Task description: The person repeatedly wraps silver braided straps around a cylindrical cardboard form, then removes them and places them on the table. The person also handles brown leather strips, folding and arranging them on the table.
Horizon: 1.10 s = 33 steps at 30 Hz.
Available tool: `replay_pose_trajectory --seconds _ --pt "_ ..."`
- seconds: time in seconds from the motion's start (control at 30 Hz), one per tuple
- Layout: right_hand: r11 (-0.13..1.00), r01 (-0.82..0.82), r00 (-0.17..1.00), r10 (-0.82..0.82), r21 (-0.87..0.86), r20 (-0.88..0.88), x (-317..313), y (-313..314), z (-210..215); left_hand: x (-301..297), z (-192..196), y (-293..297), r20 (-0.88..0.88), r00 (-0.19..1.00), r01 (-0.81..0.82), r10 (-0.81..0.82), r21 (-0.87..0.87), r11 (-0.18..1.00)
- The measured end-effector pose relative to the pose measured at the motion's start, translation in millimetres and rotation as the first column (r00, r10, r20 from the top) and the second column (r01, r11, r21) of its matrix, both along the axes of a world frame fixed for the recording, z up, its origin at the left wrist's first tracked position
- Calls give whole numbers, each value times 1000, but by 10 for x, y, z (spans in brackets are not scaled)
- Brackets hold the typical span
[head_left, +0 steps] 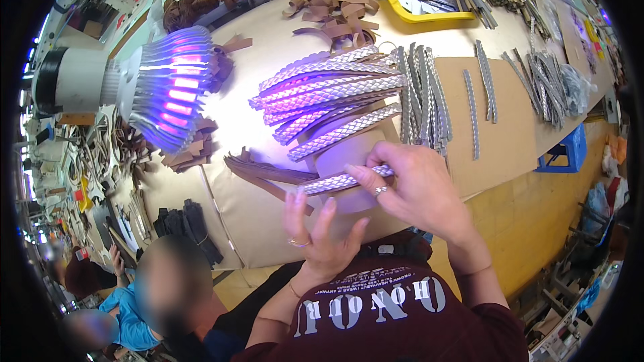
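A silvery braided strap [329,184] lies slantwise near the table's front edge. My right hand [419,191] is closed on its right end, pinching it between thumb and fingers. Just below the strap's left end is my left hand [322,238], its fingers spread and holding nothing; whether a fingertip touches the strap is hard to tell. Farther back, several similar braided straps [335,97] are fanned out side by side under purple light. Brown leather strips [268,173] lie to the left of the strap in my hand.
A finned lamp [168,87] glowing purple juts in from the left. More braided straps [424,94] lie on cardboard [510,94] at right. Leather scraps [339,13] and a yellow tray [402,10] are at the back. Black strips [188,228] and another person [131,302] are at left.
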State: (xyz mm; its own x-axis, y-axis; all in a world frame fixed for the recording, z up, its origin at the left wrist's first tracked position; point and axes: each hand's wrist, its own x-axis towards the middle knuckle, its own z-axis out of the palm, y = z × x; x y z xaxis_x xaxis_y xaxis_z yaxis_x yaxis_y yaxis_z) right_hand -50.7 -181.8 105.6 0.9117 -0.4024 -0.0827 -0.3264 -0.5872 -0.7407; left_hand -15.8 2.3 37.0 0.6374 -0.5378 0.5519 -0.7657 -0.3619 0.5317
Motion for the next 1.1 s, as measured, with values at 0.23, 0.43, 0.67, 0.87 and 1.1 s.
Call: replay_pose_trajectory --seconds 0.23,0.43,0.67,0.87,1.1 --pt "1000 -6 997 4 -30 -74 62 46 61 -34 -115 -104 -165 978 135 -126 43 990" --pt "998 -11 999 8 -56 -45 44 -18 69 -35 -183 -130 -179 967 177 -180 -32 984" --pt "996 -85 992 87 -28 91 91 -51 245 -52 -175 -154 -195 967 163 -167 -34 986" --pt "987 -158 982 160 -26 103 174 -115 304 -35 -146 -188 -174 974 144 -145 -21 989" --pt "977 -209 973 203 50 106 250 -88 409 -54 -26 -148 -201 976 100 -82 82 992"
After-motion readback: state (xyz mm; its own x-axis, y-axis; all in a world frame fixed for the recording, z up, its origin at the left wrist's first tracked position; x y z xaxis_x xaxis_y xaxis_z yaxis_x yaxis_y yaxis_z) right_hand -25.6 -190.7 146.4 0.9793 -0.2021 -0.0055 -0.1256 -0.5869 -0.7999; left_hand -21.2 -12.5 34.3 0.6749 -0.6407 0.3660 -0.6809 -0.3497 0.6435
